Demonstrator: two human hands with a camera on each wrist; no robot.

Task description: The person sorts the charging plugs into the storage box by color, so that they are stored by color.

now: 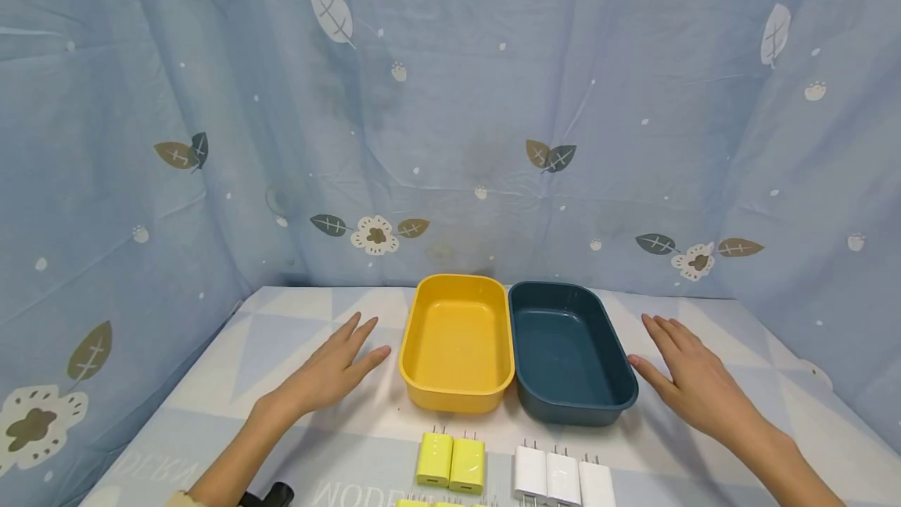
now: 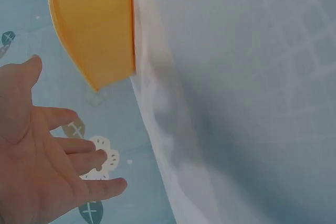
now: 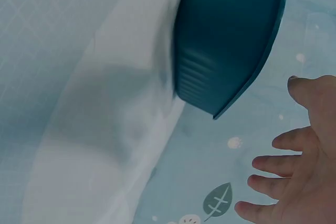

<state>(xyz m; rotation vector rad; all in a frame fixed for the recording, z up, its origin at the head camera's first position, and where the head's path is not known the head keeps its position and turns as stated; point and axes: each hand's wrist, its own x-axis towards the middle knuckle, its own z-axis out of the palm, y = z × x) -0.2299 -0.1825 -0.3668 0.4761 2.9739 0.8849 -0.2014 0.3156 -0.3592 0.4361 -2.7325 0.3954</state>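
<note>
My left hand point(image 1: 331, 370) hovers to the left of a yellow plastic bin point(image 1: 457, 335), fingers stretched out and holding nothing. In the left wrist view its spread fingers stand apart from the bin's wall point(image 2: 97, 30). On the other side my right hand point(image 1: 693, 382) is beside a dark blue bin point(image 1: 570, 350), its thumb close to the rim. The right wrist view shows that hand clear of the blue bin's wall point(image 3: 226, 40), fingers extended. Both bins stand side by side, with nothing visible inside them.
Yellow charger plugs point(image 1: 450, 462) lie in front of the yellow bin, with more cut off below. White charger plugs point(image 1: 563, 477) lie before the blue bin. A black object point(image 1: 278, 494) shows near my left forearm. A patterned curtain point(image 1: 450, 116) hangs behind the table.
</note>
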